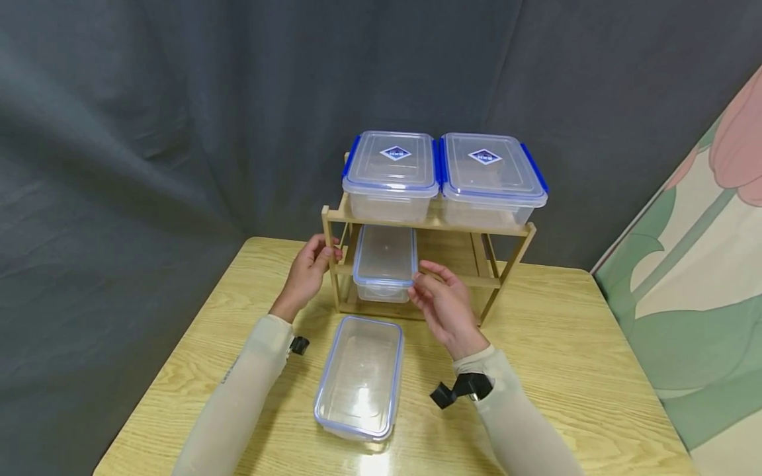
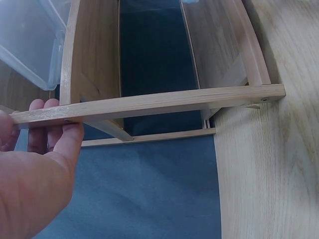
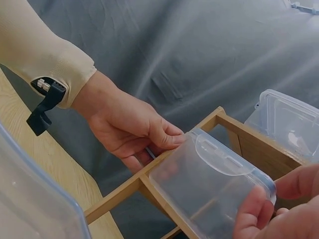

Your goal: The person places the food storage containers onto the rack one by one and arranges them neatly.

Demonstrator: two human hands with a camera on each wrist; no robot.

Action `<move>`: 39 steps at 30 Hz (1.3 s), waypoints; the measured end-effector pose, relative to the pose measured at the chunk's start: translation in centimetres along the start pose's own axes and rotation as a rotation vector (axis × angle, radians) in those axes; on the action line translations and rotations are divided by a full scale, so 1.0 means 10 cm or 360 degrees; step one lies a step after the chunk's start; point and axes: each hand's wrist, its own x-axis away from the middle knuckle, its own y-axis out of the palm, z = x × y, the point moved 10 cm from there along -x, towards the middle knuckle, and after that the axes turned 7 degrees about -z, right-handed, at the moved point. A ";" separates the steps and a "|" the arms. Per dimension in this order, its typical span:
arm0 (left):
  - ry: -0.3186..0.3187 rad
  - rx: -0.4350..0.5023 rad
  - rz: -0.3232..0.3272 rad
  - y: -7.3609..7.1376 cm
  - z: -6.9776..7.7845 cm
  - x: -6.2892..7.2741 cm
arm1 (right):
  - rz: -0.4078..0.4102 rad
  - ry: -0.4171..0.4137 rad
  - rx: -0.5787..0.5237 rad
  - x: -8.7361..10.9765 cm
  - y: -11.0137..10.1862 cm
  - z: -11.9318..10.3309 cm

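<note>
A clear plastic food container with a blue-edged lid sits on the left side of the middle shelf of a wooden rack. My left hand grips the rack's left front post, fingers on its far side in the left wrist view. At the container's front right corner, my right hand pinches the lid edge between thumb and fingers; the right wrist view shows these fingertips against the corner. A second food container, lidded and clear, lies on the table in front of the rack.
Two larger lidded containers, a left one and a right one, stand side by side on the rack's top shelf. Behind the light wooden table hangs a dark grey curtain. A flower-patterned panel borders the right.
</note>
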 end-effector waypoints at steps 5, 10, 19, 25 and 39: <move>-0.0008 0.0011 0.0002 0.00 -0.01 0.01 | 0.0026 -0.0011 -0.0021 -0.01 -0.01 0.01; 0.0008 0.0041 -0.0016 0.02 0.03 0.00 | 0.0040 -0.0014 -0.0028 -0.03 -0.01 0.01; 0.0007 0.0041 -0.0002 0.00 0.04 -0.01 | 0.0037 -0.0020 -0.0003 -0.13 0.00 -0.01; 0.0008 0.0041 0.0001 0.00 0.05 -0.02 | 0.0057 -0.0046 -0.0005 -0.17 0.01 -0.04; -0.0009 -0.0010 -0.0013 0.02 0.02 0.00 | 0.0079 -0.0080 -0.0085 -0.20 -0.03 -0.01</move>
